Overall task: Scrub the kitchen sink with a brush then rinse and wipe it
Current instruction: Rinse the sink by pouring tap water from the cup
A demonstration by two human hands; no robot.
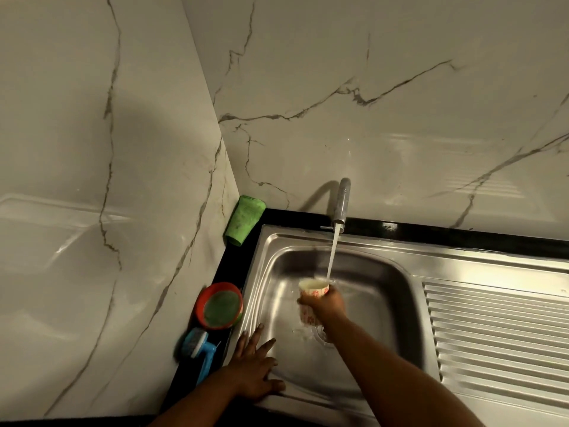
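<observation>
The steel sink [385, 288] fills the lower centre and lower right of the frame, its ribbed drainboard [492, 334] running off to the right edge. Over the basin, just below centre, the right hand [324, 303] is wrapped around a patterned paper cup [312, 288], which it holds upright with its mouth under the stream of water [334, 254] falling from the tap [341, 201] above. The drain [323, 334] shows partly behind the wrist, directly below the cup. The left hand [252, 371] lies flat at the lower centre-left, fingers straight and spread, its palm pressed on the sink's left rim and its fingertips pointing up the frame along that edge; it grasps nothing. The brush [198, 346], blue with a light bristle head, lies on the black counter [234, 266] just left of that hand, close to it but untouched, with its handle pointing toward the bottom of the frame. Just above the brush sits a red bowl [220, 306] with something green in it. A folded green cloth [244, 219] rests in the counter's far corner, up and left of the tap, against the veined marble wall [369, 87].
</observation>
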